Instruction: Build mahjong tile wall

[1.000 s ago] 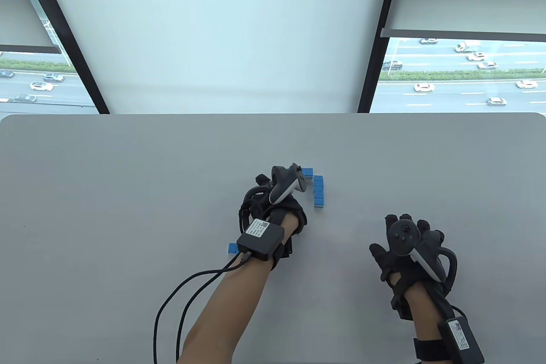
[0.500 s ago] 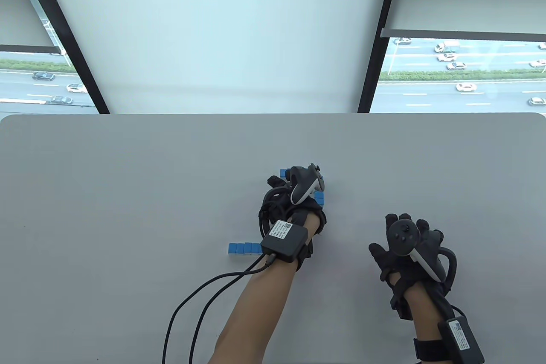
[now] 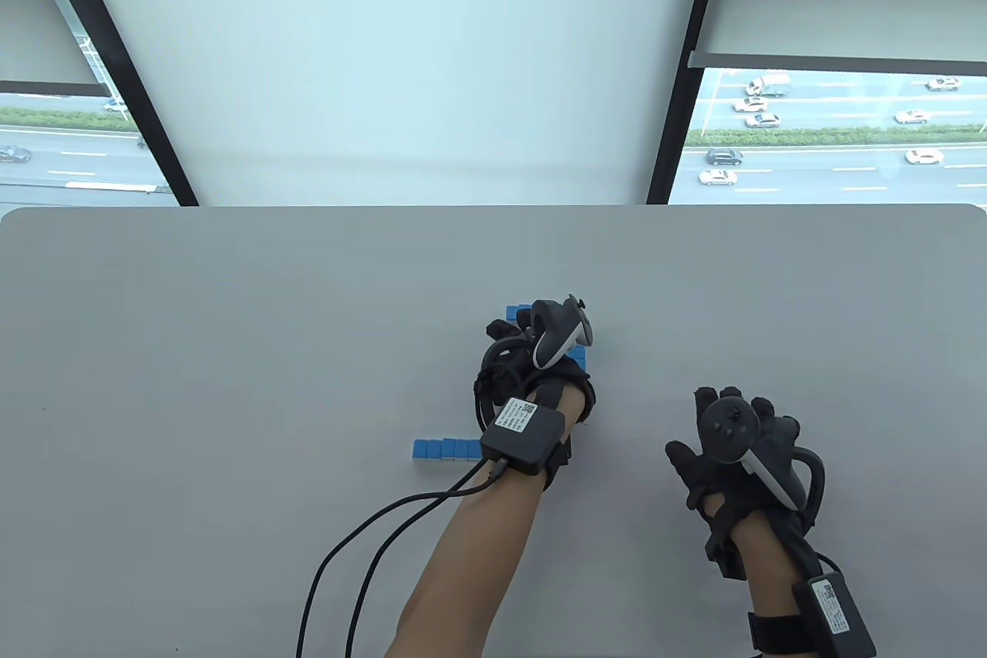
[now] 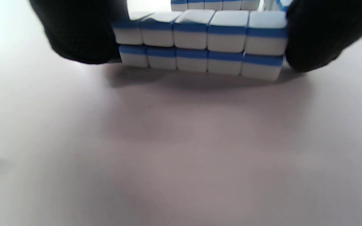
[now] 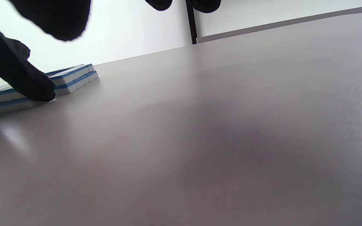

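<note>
In the left wrist view a double row of blue-and-white mahjong tiles stands on the grey table. My left hand (image 4: 200, 34) pinches the upper row (image 4: 200, 29) by its two ends, one finger (image 4: 80, 34) at the left and one at the right. That row rests, slightly uneven, on the lower row (image 4: 196, 61). In the table view the left hand (image 3: 532, 349) covers most of these tiles; a few blue tiles (image 3: 577, 357) show beside it. My right hand (image 3: 732, 442) lies flat on the table to the right, fingers spread, holding nothing.
Another single row of blue tiles (image 3: 447, 449) lies near my left wrist. More tiles (image 3: 515, 312) show beyond the left hand. In the right wrist view, two-layer tiles (image 5: 74, 78) sit at the far left. A cable (image 3: 370, 534) trails from the left wrist.
My left hand has moved right, over the column of tiles there, and now covers most of it. The near row by the wrist has come into view. The right hand stays still.
</note>
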Tool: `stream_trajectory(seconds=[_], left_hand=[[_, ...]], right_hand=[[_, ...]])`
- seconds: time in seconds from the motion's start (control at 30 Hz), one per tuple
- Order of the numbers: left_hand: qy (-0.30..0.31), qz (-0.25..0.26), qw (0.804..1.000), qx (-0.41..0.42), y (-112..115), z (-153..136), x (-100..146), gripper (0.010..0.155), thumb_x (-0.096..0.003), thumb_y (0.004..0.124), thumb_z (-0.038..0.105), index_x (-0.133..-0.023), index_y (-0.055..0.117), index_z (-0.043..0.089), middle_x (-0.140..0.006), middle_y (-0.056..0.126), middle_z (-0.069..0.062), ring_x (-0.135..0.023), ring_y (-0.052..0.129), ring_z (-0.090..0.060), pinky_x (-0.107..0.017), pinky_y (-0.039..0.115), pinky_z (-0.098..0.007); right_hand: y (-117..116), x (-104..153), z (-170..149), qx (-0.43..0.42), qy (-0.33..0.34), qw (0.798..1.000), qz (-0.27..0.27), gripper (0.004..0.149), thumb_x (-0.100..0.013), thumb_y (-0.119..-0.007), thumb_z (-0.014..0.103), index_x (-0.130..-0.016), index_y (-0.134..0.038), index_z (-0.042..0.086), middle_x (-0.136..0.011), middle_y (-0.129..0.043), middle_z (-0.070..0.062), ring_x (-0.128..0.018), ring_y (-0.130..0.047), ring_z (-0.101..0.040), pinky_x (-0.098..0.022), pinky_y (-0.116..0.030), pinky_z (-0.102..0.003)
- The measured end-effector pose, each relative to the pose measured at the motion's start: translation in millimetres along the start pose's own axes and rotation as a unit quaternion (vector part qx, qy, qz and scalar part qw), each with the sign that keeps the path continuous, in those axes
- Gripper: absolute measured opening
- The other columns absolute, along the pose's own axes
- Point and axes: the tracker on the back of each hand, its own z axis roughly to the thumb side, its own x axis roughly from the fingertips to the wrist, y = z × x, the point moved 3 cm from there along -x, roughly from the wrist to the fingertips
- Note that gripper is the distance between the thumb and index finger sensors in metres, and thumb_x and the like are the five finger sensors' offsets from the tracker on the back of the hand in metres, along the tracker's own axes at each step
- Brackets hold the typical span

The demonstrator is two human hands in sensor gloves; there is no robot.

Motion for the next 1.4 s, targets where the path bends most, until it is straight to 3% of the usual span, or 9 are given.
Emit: stream_trajectory(seconds=[0.13,0.4,0.57,0.73,0.83,1.1,1.4], left_hand=[[0.017,-0.030,0.999,0.034,-1,-5,-2,0.120,-0.0349,0.076,0.079,-0.102,-0.003,0.018,-0.109,0.009,-0.026,-0.089,0.069,-0.055,-0.055,0.080,-0.057],[0.053,-0.067,0.987,0.136,-8,-37,-5,0.119,-0.0350,0.076,0.077,-0.103,-0.002,0.018,-0.110,0.009,-0.026,-0.092,0.067,-0.053,-0.058,0.076,-0.059],[0.072,-0.004,0.985,0.158,-27,-70,9,0.115,-0.0360,0.077,0.073,-0.104,0.003,0.018,-0.112,0.019,-0.023,-0.093,0.066,-0.048,-0.060,0.074,-0.059],[0.058,0.007,0.991,0.123,-34,-103,32,0.097,-0.0387,0.077,0.069,-0.110,0.033,0.021,-0.114,0.048,-0.016,-0.093,0.070,-0.047,-0.061,0.073,-0.059],[0.043,0.006,0.992,0.115,-25,-122,43,0.089,-0.0394,0.077,0.068,-0.110,0.046,0.024,-0.113,0.057,-0.013,-0.093,0.073,-0.046,-0.061,0.073,-0.060],[-0.009,-0.036,0.993,0.110,27,-162,48,0.098,-0.0387,0.075,0.071,-0.111,0.028,0.024,-0.116,0.041,-0.015,-0.096,0.067,-0.051,-0.063,0.069,-0.063],[-0.001,-0.048,0.986,0.158,41,-165,52,0.106,-0.0375,0.076,0.072,-0.109,0.017,0.018,-0.115,0.027,-0.019,-0.096,0.065,-0.049,-0.064,0.069,-0.063]], right_hand=[[0,0,-1,-0.013,0.001,1.000,0.007,0.084,-0.038,-0.070,0.061,-0.105,-0.033,0.027,-0.113,-0.028,-0.008,-0.099,-0.024,-0.051,-0.066,-0.016,-0.067],[2,1,-5,-0.020,-0.003,1.000,0.003,0.084,-0.038,-0.070,0.061,-0.105,-0.033,0.027,-0.113,-0.028,-0.008,-0.099,-0.024,-0.050,-0.066,-0.016,-0.067],[5,1,-5,-0.030,0.000,1.000,-0.001,0.084,-0.038,-0.070,0.061,-0.105,-0.033,0.027,-0.113,-0.028,-0.007,-0.099,-0.024,-0.050,-0.066,-0.016,-0.067],[7,2,-5,-0.037,0.003,0.999,-0.005,0.084,-0.038,-0.070,0.061,-0.105,-0.033,0.027,-0.113,-0.028,-0.008,-0.099,-0.024,-0.050,-0.065,-0.016,-0.067],[6,2,-4,-0.035,0.007,0.999,-0.004,0.084,-0.038,-0.070,0.061,-0.105,-0.033,0.027,-0.113,-0.028,-0.008,-0.099,-0.024,-0.051,-0.065,-0.016,-0.067],[5,2,-1,-0.040,0.012,0.999,0.001,0.084,-0.039,-0.070,0.061,-0.105,-0.033,0.027,-0.113,-0.028,-0.008,-0.099,-0.024,-0.051,-0.065,-0.015,-0.067],[6,1,4,-0.040,0.023,0.999,-0.003,0.084,-0.039,-0.071,0.061,-0.105,-0.033,0.027,-0.113,-0.028,-0.007,-0.099,-0.024,-0.051,-0.066,-0.015,-0.067]])
